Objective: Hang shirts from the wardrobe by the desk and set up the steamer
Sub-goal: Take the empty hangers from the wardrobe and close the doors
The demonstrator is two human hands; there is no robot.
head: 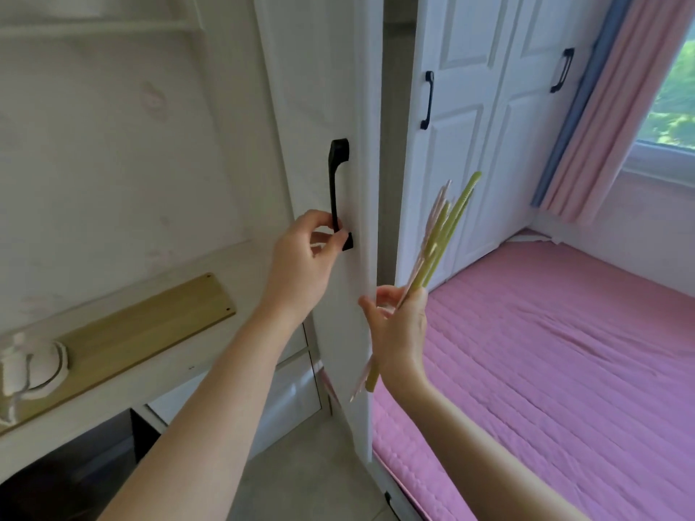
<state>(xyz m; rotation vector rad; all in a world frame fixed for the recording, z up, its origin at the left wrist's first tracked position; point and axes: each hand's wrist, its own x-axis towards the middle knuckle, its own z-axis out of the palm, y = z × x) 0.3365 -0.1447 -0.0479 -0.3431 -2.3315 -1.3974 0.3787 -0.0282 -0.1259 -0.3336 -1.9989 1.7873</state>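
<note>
Early stage. The left hand (304, 253) is curling its fingers (340, 235) round the black handle (337, 182) of the wardrobe door (319, 88), standing ajar. The right hand (400, 325) is clasping hangers (442, 235), which are fanning above its fingers. No shirts or steamer are showing.

Desk (158, 374) left of wardrobe door (323, 107); bed (564, 351) right
</note>
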